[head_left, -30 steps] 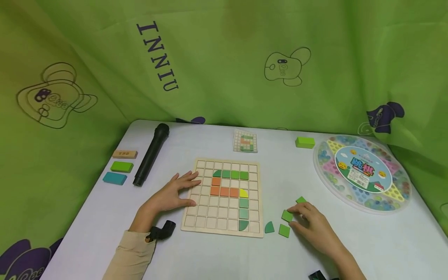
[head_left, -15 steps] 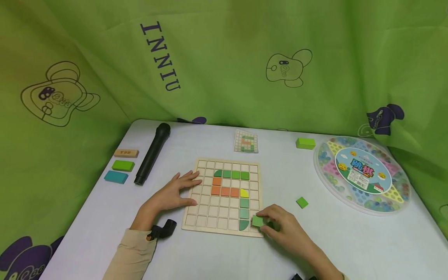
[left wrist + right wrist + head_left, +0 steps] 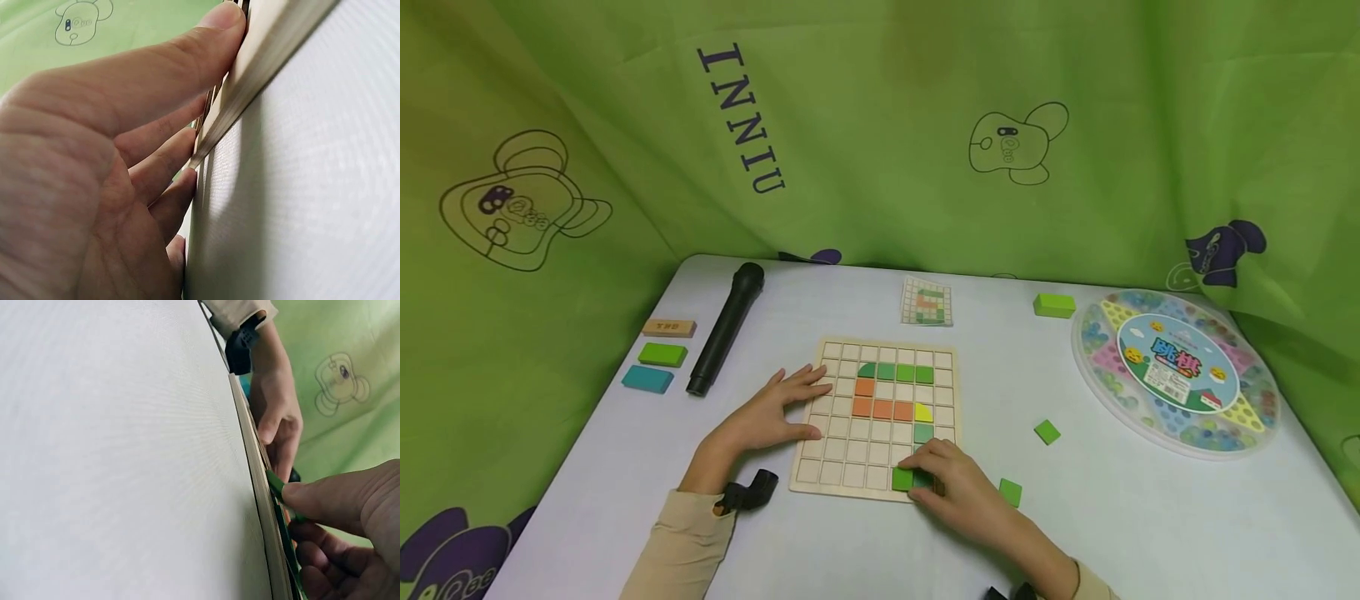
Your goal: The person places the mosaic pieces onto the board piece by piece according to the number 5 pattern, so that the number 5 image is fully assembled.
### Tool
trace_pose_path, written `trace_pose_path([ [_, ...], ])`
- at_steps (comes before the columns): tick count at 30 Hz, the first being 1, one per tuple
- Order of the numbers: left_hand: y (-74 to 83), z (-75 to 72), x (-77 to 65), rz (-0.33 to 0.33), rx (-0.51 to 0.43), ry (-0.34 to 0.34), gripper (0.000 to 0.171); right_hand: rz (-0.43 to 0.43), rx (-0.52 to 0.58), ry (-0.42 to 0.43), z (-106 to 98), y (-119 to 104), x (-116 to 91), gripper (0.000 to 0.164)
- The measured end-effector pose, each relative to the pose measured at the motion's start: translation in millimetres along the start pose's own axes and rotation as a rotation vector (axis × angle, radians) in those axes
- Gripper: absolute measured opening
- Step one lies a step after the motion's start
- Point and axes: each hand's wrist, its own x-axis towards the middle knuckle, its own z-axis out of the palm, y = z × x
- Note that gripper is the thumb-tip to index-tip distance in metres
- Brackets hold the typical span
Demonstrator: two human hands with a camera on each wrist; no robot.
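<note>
A wooden grid board (image 3: 842,454) lies mid-table, carrying green, orange and yellow tiles. My right hand (image 3: 962,492) pinches a green square tile (image 3: 902,479) between thumb and fingers at a cell of the board's bottom row. In the right wrist view this green tile (image 3: 275,482) is tilted, one edge at the board. That hand covers part of the lower right cells. My left hand (image 3: 771,412) rests on the board's left edge, fingers spread; its thumb (image 3: 219,37) touches the rim in the left wrist view. A yellow quarter-round tile (image 3: 922,412) sits right of the orange row.
Two loose green tiles, one nearer (image 3: 1011,492) and one farther (image 3: 1047,432), lie right of the board. Behind it is a pattern card (image 3: 927,302). A black microphone (image 3: 726,329) and several blocks stand left; a round game box (image 3: 1176,371) and green block (image 3: 1054,305) are right.
My right hand has picked up a green square tile from the table and moved left with it onto the board's bottom row. My left hand stays in place.
</note>
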Motion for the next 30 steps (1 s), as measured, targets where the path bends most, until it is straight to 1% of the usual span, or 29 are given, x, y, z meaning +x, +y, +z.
trace_pose_path([
  [5, 0.2, -0.3, -0.3, 0.005, 0.000, -0.002, 0.074, -0.007, -0.053, -0.011, 3.5, -1.5, 3.2, 0.027],
  [11, 1.2, -0.3, -1.3, -0.011, -0.001, -0.005, 0.074, -0.011, -0.057, -0.012, 3.9, -1.0, 3.3, 0.028],
  [14, 1.8, 0.3, -1.5, -0.022, -0.010, -0.009, 0.074, -0.011, -0.033, -0.001, -2.0, 0.6, 1.9, 0.031],
  [18, 1.9, 1.3, -1.6, -0.019, -0.014, -0.012, 0.073, 0.019, -0.011, 0.034, -18.5, 6.2, -3.4, 0.034],
  [21, 2.1, 1.4, -1.6, -0.019, -0.018, -0.012, 0.073, 0.045, -0.038, 0.055, -31.7, 14.3, -13.3, 0.035],
  [26, 1.5, 0.7, -0.8, -0.013, -0.008, -0.012, 0.074, 0.074, -0.065, 0.075, -50.7, 32.6, -39.6, 0.042],
  [30, 0.3, 0.0, -0.2, -0.011, -0.009, -0.009, 0.074, 0.140, -0.053, 0.082, -64.4, 47.3, -61.0, 0.045],
])
